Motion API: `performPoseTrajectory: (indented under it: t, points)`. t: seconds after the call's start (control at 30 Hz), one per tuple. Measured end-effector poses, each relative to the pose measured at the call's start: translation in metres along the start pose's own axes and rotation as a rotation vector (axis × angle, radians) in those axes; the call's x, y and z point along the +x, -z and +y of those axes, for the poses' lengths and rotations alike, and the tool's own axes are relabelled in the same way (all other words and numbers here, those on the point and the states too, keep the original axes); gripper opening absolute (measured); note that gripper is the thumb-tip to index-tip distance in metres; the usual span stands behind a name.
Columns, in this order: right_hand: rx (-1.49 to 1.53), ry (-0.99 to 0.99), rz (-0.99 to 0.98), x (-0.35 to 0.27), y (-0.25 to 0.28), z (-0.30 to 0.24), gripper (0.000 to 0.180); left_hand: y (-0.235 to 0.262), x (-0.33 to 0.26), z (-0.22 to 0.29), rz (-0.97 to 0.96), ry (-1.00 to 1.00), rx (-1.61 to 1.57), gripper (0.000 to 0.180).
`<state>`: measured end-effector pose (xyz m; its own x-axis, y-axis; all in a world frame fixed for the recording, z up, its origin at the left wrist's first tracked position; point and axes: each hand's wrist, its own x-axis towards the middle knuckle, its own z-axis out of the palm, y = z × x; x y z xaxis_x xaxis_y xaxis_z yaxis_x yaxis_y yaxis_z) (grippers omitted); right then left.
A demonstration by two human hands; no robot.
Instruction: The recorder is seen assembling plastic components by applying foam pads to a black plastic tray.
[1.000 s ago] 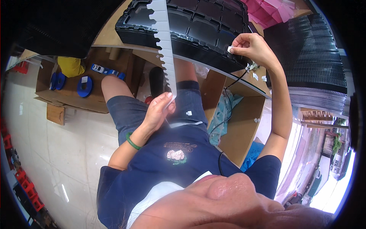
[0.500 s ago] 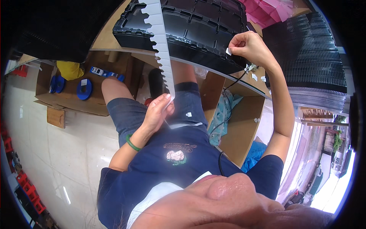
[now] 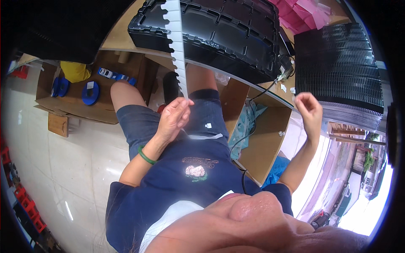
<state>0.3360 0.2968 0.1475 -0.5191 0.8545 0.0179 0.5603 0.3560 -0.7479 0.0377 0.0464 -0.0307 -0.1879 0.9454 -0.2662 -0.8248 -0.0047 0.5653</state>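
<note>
My left hand (image 3: 173, 120) pinches the lower end of a long white strip (image 3: 179, 63) between thumb and fingers. The strip rises in front of the black plastic tray (image 3: 232, 48), and its left edge is notched. To the right of the tray, my right hand (image 3: 311, 111) hangs in the air with its fingers curled in and nothing visible in them. A small white piece (image 3: 282, 68) shows near the tray's right corner. Another white bit (image 3: 208, 125) and a thin white strip (image 3: 205, 136) lie on my lap.
A tall stack of black trays (image 3: 337, 71) stands on the right, with pink sheets (image 3: 297, 14) behind. White scraps (image 3: 283, 88) and a black cable (image 3: 254, 122) are by the table edge. At left, a cardboard box (image 3: 76, 101) holds blue rolls (image 3: 90, 93) and a yellow bundle (image 3: 76, 71).
My right hand has moved from the tray's right corner down and to the right, and the white piece no longer shows in its fingers. My left hand keeps the strip, shifted slightly.
</note>
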Motion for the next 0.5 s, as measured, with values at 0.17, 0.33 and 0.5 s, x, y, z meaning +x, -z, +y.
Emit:
performPoseTrajectory:
  t: [0.17,0.33,0.5]
  points:
    - [-0.552,0.046,-0.145,-0.033,-0.002,0.003,0.016,-0.006,0.008,-0.004,-0.075,-0.054,-0.012,0.022]
    - [0.396,-0.052,-0.475,-0.014,-0.124,-0.06,0.026,-0.003,0.001,-0.008,-0.219,-0.053,-0.13,0.026]
    - [0.704,-0.09,-0.748,0.012,-0.214,-0.069,0.023,-0.009,-0.008,-0.007,-0.241,-0.029,-0.191,0.028]
